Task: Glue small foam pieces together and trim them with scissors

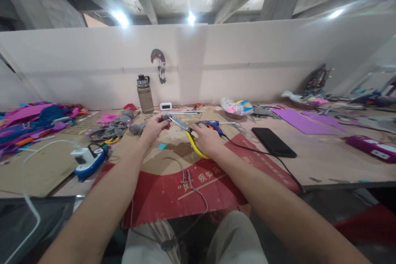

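My right hand (206, 137) is closed around a pair of scissors (180, 123) with yellow handles. The open-looking blades point left, toward my left hand (155, 128). Between the left fingertips is a small grey felt piece (166, 117), close to the blade tips; its shape is partly hidden. Just behind my right hand lies a blue glue gun (214, 125) with a black cable. Below both hands a grey cord (185, 179) trails over the red and brown cardboard (148, 189) and down toward my lap. A small blue scrap (162, 146) rests on the cardboard.
Left are a blue power strip (93, 163), grey felt pieces (108, 130) and a heap of coloured felt (40, 119). A bottle (144, 95) and small white clock (166, 106) stand behind. Right are a phone (274, 142), purple sheets (305, 120) and a bowl (233, 114).
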{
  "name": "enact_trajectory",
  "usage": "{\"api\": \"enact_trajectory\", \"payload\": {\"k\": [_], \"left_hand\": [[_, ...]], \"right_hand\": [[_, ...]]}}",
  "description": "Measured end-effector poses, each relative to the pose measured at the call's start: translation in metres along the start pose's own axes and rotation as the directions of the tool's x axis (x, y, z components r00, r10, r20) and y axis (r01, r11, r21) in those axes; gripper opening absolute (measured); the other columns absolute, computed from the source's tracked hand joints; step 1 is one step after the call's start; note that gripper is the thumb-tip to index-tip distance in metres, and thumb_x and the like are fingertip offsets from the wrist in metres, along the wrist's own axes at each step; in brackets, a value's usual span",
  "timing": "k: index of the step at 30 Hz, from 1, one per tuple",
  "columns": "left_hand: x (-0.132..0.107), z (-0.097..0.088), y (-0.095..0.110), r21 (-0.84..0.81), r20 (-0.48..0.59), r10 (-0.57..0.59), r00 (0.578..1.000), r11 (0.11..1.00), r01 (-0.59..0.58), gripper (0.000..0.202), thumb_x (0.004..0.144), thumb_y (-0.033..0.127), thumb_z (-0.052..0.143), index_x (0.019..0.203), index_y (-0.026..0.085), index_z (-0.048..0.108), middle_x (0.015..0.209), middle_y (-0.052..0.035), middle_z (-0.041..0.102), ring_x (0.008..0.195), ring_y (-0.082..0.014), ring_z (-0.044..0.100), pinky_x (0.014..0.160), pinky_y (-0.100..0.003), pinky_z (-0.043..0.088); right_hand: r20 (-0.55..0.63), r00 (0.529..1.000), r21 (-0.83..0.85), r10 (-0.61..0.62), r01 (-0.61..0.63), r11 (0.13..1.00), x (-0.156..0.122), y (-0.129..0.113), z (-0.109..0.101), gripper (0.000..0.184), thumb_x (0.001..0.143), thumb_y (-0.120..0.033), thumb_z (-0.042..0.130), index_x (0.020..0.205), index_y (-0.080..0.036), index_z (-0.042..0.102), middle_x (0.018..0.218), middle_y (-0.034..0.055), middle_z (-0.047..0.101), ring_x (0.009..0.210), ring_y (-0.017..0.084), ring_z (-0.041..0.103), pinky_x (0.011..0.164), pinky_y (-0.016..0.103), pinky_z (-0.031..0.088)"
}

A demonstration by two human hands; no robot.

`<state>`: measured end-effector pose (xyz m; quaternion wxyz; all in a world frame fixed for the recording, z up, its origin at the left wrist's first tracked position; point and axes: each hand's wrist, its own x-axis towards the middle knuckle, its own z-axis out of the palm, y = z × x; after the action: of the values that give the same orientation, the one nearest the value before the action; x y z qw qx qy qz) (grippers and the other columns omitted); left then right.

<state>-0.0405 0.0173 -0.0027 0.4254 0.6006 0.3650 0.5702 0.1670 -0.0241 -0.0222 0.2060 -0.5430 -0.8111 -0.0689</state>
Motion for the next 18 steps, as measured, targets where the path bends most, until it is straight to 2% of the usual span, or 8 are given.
{"api": "enact_trajectory", "payload": {"k": [18], "left_hand": [[0.0023,-0.0038,-0.0042,0.049,0.003,-0.013,1.0,0.999,0.013,0.015,0.061,0.025,0.069,0.07,0.015,0.062,0.058,0.0,0.056,0.055,-0.0103,0.051,0.057,-0.025,0.041]], "right_hand": [[0.017,1.0,-0.039,0.005,-0.005,0.999,0.0001,-0.0005,-0.0005,0.038,0.088,-0.035,0.037,0.124,-0.029,0.045,0.111,0.0072,0.059,0.092,0.022,0.058,0.07,0.03,0.043]]}}
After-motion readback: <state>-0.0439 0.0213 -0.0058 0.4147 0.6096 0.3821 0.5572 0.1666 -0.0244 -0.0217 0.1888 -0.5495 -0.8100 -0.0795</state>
